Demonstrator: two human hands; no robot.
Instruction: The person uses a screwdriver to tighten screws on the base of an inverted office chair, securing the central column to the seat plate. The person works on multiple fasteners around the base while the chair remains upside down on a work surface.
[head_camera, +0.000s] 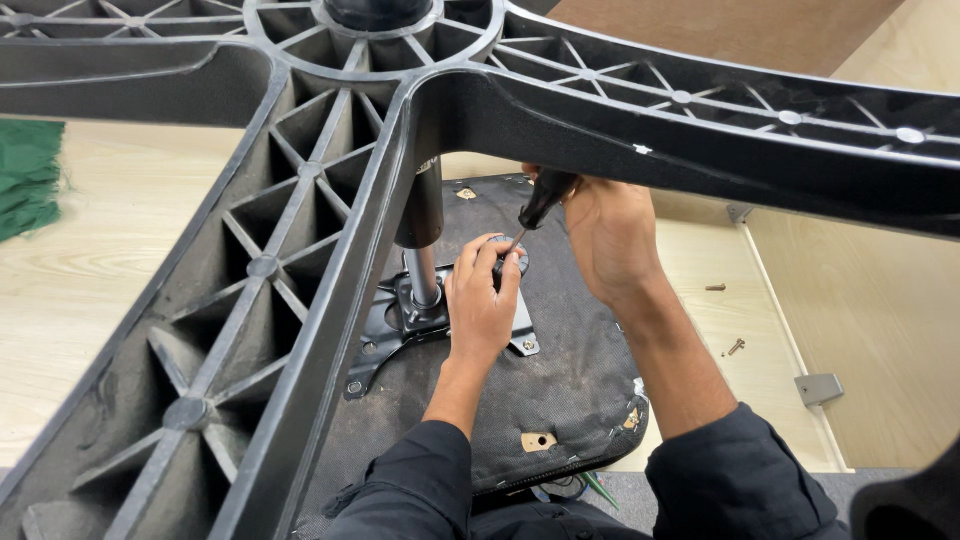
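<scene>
An upturned office chair fills the view: its black ribbed star base (300, 200) spreads overhead, and the gas cylinder (422, 230) runs down to a black metal mounting plate (400, 325) on the dark fabric seat underside (560, 350). My left hand (483, 300) rests on the plate with its fingers around a round black knob (512, 255). My right hand (605, 235) grips a black-handled screwdriver (545, 200), whose tip points down at the plate beside the knob. Part of the right hand is hidden behind a base arm.
Two loose screws (735, 346) lie on the light wooden floor to the right of the seat. A grey metal bracket (820, 387) sits by a wooden panel at right. Green cloth (28, 175) lies at far left. A brown board is at top right.
</scene>
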